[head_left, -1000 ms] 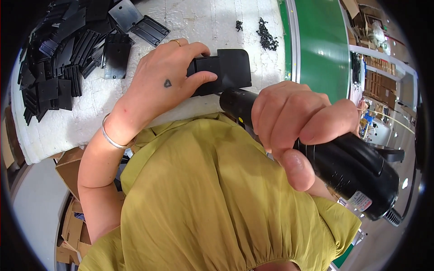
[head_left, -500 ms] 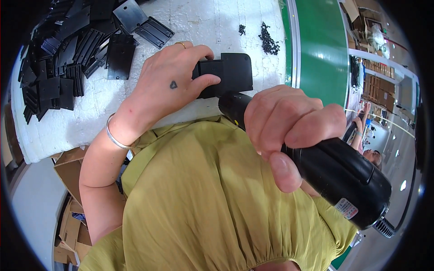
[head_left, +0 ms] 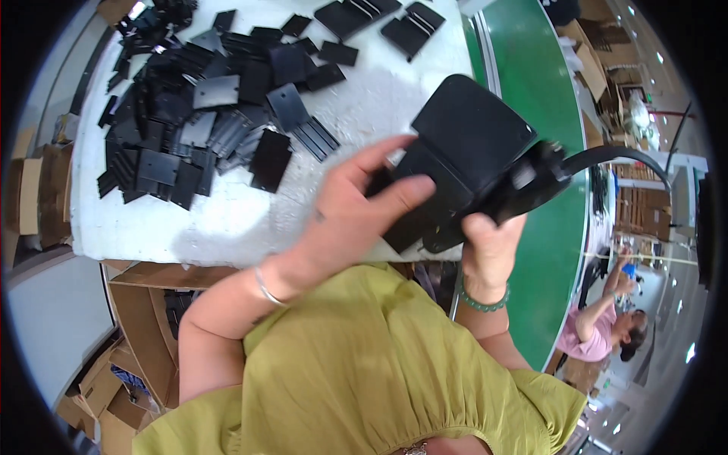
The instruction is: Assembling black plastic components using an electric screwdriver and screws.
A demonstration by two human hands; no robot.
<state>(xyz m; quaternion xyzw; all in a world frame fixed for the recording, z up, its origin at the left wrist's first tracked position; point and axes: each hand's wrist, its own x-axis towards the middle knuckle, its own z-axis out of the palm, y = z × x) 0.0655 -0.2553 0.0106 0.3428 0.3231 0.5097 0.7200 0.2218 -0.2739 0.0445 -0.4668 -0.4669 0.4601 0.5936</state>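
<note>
My left hand (head_left: 368,189) is closed on a black plastic plate assembly (head_left: 476,125), thumb on the near face and fingers round its left edge. The piece is lifted and tilted above the right part of the white work surface; a broad panel with rounded corners points up and away. My right hand (head_left: 493,246) is closed round a black electric screwdriver (head_left: 531,186), right beside the assembly. Its thumb shows, while the other fingers are hidden behind the tool and the piece. The screwdriver is blurred, and its cable end points to the upper right.
A heap of black plates (head_left: 246,80) covers the left of the white foam-like table top (head_left: 205,239). Two larger black pieces (head_left: 413,30) lie at the far edge. The screwdriver's cable (head_left: 622,155) arches rightward. Beyond a green strip (head_left: 542,98), a person in pink (head_left: 591,334) works.
The plate assembly has come up off the table in my left hand. My right hand has swung the screwdriver round, cable end now up and right. Small black screws no longer show.
</note>
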